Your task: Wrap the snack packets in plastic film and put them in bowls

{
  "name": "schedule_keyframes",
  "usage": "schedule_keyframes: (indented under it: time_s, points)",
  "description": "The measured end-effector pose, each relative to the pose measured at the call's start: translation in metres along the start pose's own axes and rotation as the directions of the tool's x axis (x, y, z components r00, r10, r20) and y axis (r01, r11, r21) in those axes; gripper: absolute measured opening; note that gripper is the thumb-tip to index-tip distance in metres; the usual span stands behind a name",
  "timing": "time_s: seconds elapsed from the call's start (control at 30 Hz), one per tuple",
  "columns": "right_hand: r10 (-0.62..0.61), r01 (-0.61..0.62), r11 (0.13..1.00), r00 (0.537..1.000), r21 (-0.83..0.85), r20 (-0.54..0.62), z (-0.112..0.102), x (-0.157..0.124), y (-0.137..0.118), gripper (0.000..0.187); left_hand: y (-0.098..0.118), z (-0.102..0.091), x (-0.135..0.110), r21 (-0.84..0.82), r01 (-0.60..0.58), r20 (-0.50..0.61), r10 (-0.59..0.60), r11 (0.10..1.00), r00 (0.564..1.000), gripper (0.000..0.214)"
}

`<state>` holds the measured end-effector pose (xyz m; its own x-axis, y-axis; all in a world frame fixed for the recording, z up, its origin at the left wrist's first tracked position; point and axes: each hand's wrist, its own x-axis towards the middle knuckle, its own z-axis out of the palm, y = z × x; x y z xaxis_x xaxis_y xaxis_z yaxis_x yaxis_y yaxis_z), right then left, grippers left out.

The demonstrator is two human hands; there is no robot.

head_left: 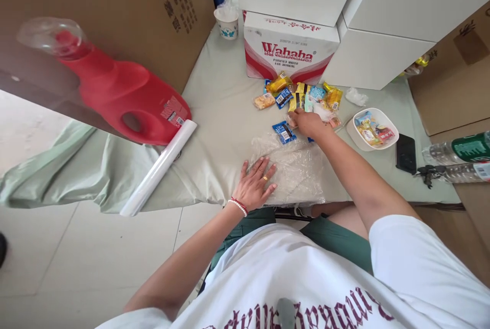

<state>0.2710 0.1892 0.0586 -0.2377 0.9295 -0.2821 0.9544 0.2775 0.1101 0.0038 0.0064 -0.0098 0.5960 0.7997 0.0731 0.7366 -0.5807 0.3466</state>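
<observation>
My left hand point(255, 183) lies flat with fingers spread on a sheet of clear plastic film point(296, 166) at the table's near edge. My right hand point(308, 122) reaches forward to a heap of small wrapped snacks point(298, 95), fingers curled down over them; what it grips is hidden. A blue snack packet point(284, 131) lies just left of that hand, at the film's far edge.
A white bowl point(354, 137) with more snack packets sits to the right, a black phone point(406, 153) and plastic bottles point(459, 158) beyond it. A roll of film point(158, 167) and a red detergent jug point(122, 97) lie left. A Wahaha box point(287, 51) and paper cup point(227, 23) stand behind.
</observation>
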Motion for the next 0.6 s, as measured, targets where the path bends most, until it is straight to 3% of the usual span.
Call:
schedule_keyframes:
  time_s: [0.17, 0.3, 0.4, 0.53, 0.6]
  points:
    - [0.079, -0.078, 0.992, 0.997, 0.098, -0.01, -0.002, -0.027, 0.023, 0.046, 0.002, 0.001, 0.002, -0.026, -0.001, -0.009, 0.001, 1.0, 1.0, 0.068]
    - [0.172, -0.099, 0.943, 0.962, 0.316, -0.212, -0.003, -0.072, 0.03, 0.039, 0.001, 0.002, 0.002, -0.032, 0.002, 0.003, -0.001, 0.999, 1.0, 0.066]
    - [0.128, 0.008, 0.907, 0.947, 0.421, -0.294, 0.002, -0.108, 0.0, 0.043, 0.002, 0.001, 0.003, -0.029, 0.004, 0.004, -0.004, 1.0, 1.0, 0.067]
    - [0.06, -0.002, 0.917, 0.99, 0.4, -0.131, 0.022, -0.143, -0.068, 0.043, 0.003, 0.001, 0.002, -0.035, 0.003, -0.001, -0.003, 0.999, 1.0, 0.07]
    - [0.02, -0.002, 0.932, 0.999, 0.363, -0.047, 0.032, -0.152, -0.09, 0.046, -0.001, 0.0, 0.0, -0.061, 0.008, -0.006, -0.009, 0.998, 1.0, 0.068]
